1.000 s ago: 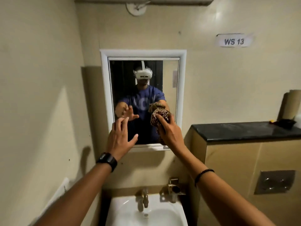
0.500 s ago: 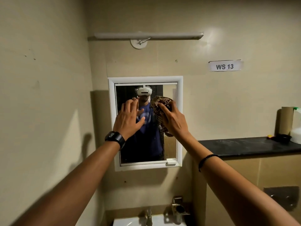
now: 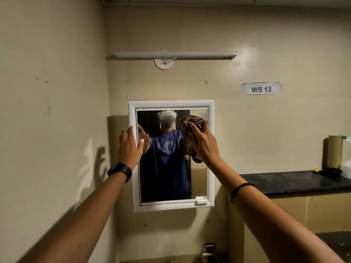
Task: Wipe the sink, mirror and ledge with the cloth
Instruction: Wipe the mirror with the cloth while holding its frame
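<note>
The white-framed mirror hangs on the beige wall straight ahead. My right hand presses a brown patterned cloth against the glass near its upper right corner. My left hand is flat with fingers spread at the mirror's left frame, a black watch on its wrist. The black ledge runs along the right at waist height. The sink is out of view below; only a metal tap shows at the bottom edge.
A tube light is mounted above the mirror and a "WS 13" label is stuck to the wall. On the ledge's far right stand a cardboard roll, a white container and a small black dish. The left wall is close.
My right hand has carried the cloth up from the mirror's lower right to its upper right. My left hand rose and shifted to the left frame. My view tilted upward, dropping the sink out.
</note>
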